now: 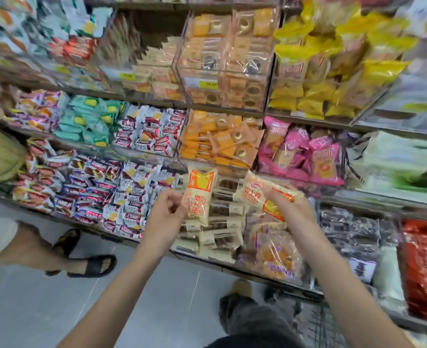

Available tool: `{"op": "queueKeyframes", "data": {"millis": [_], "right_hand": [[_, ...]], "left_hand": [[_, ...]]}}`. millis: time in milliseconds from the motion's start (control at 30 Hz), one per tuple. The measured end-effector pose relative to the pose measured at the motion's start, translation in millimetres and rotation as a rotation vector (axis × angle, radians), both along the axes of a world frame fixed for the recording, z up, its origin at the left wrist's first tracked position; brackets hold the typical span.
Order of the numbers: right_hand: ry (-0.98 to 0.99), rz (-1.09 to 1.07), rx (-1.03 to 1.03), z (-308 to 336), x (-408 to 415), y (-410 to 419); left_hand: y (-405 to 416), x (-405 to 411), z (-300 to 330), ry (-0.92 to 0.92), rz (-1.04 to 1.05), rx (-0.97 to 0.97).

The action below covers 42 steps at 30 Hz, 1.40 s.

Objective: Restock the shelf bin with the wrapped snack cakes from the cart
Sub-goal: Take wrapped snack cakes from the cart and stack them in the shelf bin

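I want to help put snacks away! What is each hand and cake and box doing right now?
Left hand: pinches one wrapped snack cake.
Left snack cake: upright, held in the air.
Right hand: grips another cake.
Right snack cake: tilted, held in the air.
Orange cake bin: nearly full.
Pink packet bin: full.

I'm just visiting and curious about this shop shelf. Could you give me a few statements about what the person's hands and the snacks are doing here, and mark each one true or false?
1. Each hand holds one wrapped snack cake. True: the left hand pinches the left cake, and the right hand holds the right cake.
2. Both cakes already lie in a bin. False: both are held in the air in front of the shelf.
3. The pink packets sit in a bin to the right of the orange packets. True.
4. The left cake's wrapper is blue. False: it is cream and orange.
5. Another person's sandalled foot is on the floor at the left. True.
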State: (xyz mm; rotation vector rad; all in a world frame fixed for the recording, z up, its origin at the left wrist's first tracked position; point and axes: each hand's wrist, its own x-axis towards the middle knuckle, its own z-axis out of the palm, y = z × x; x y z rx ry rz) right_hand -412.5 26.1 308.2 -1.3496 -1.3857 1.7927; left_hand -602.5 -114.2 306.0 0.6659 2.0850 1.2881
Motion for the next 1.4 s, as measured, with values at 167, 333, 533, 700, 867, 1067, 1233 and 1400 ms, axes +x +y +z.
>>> {"op": "queueKeyframes", "data": {"millis": [167,333,533,700,867,1067,1233,1400], "right_hand": [[0.058,0.015,0.118,32.1,-41.6,76.1],[0.158,0.070,0.245,64.9,-93.3,121.0],[0.209,0.049,0.314,82.8,-151.7,148.7],[0.196,0.022,0.300,86.0,-210.1,157.7],[0.160,-0.016,0.278,81.8,-253.5,149.3],[0.156,-0.128,0.249,77.4,-273.4,135.5],[0.144,-0.165,0.249,79.2,-284.6,124.4],[0.114,-0.167,0.253,79.9,-287.0,115.7]], "left_hand": [[83.2,-37.1,29.4,0.077,0.010,0.070],[139.1,-112.2,62.2,0.191,0.119,0.227],[189.7,-235.0,97.6,0.503,0.269,0.229],[225.5,-311.1,114.5,0.860,0.097,0.048],[246.3,-358.3,108.3,1.050,-0.163,-0.131],[250.5,-396.4,98.0,0.975,-0.397,-0.038],[262.1,-388.6,94.7,0.905,-0.787,0.057],[281.9,-385.6,80.3,0.795,-0.812,-0.086]]}}
